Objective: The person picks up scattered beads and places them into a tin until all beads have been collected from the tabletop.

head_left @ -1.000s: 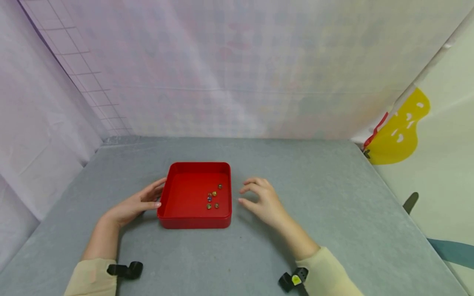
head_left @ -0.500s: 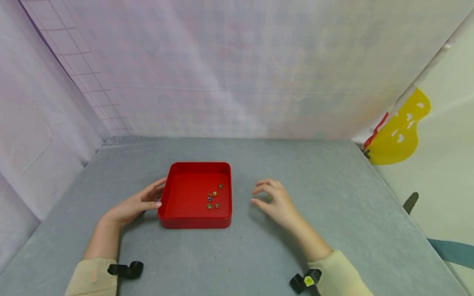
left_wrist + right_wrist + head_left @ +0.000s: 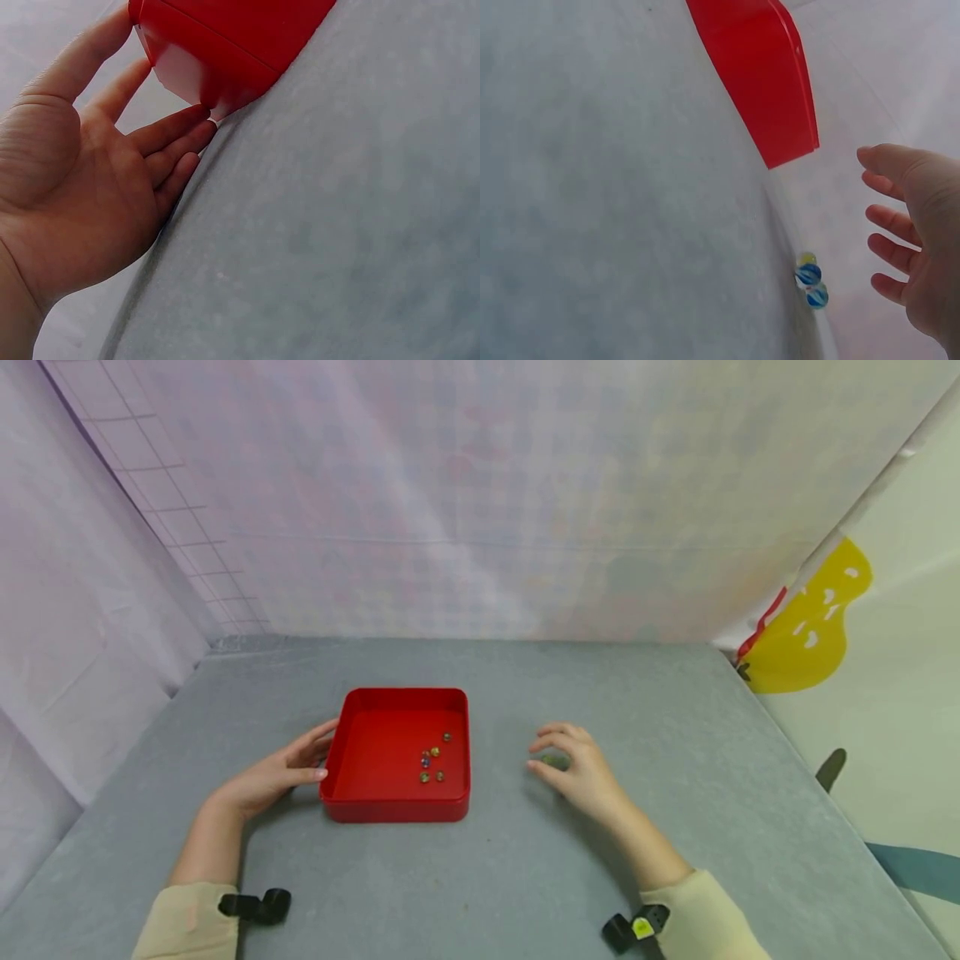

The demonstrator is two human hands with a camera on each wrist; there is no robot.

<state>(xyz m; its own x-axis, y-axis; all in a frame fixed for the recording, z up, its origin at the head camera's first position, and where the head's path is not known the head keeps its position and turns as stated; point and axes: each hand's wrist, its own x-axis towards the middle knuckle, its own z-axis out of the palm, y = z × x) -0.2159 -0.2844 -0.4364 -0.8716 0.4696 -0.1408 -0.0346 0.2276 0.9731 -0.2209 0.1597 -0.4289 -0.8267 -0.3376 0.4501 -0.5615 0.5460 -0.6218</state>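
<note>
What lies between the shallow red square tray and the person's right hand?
In the head view, only bare grey tabletop shows between the tray and the fingertips of the right hand.

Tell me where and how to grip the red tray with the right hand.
For the red tray, probably the right wall, from the right: it stands upright facing the right hand, while the left hand touches the opposite wall. Press its outside flat-handed.

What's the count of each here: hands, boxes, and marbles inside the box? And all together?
Left hand and right hand: 2
Red box: 1
Marbles in it: at least 5, perhaps 6; two spots sit too close to separate
Total: at least 8
</note>
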